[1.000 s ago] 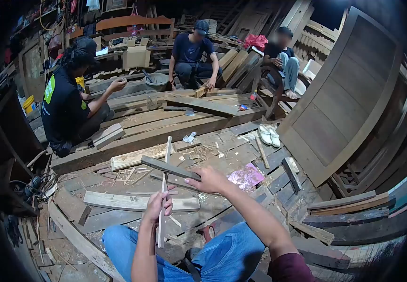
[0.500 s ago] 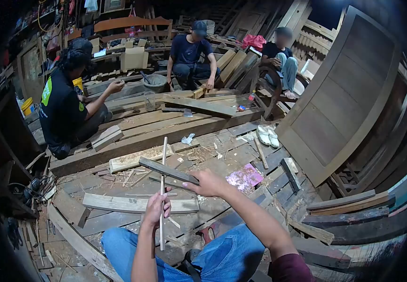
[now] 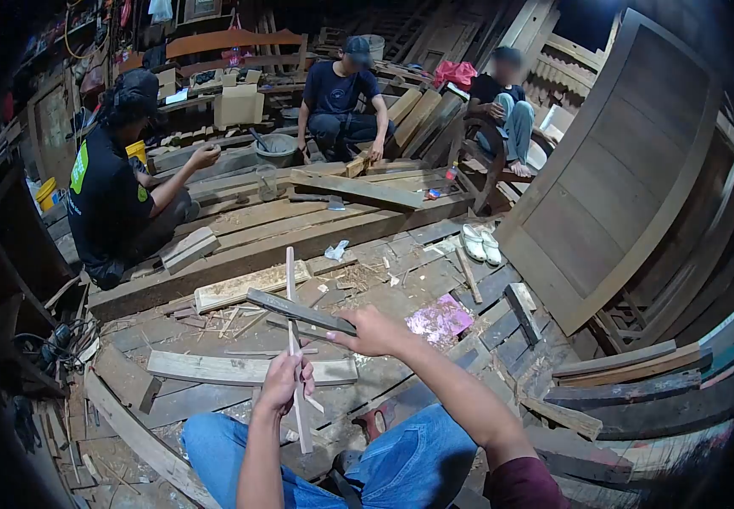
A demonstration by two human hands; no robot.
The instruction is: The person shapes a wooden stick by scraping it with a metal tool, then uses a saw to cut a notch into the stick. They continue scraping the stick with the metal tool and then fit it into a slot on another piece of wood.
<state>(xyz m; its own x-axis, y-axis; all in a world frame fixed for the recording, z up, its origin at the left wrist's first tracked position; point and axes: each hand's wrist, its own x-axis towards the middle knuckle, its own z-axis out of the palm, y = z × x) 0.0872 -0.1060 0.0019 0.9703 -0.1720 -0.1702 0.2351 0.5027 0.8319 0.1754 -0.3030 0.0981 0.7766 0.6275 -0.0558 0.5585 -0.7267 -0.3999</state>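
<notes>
My left hand (image 3: 282,382) is closed around a thin, pale wooden strip (image 3: 291,270), which stands out above and below the fist. My right hand (image 3: 373,329) grips one end of a dark wooden bar (image 3: 303,311), with its fingers wrapped over it. The bar lies across the upper part of the strip in this view, forming a cross over the floor. Beneath my hands a curved, light piece of wood (image 3: 214,368) rests on the floorboards. A red handle (image 3: 373,422) shows near my knee.
Three people sit around a pile of thick planks (image 3: 299,231) holding a hatchet (image 3: 333,202). To the right lean a large wooden panel (image 3: 591,204) and stacked curved timbers (image 3: 638,394). White clogs (image 3: 481,244), a pink sheet (image 3: 441,319) and wood scraps lie on the floor.
The strip has turned in my left hand, showing a broader face, and its lower end has swung slightly right. The dark bar stays across it, with my right hand shifted slightly left.
</notes>
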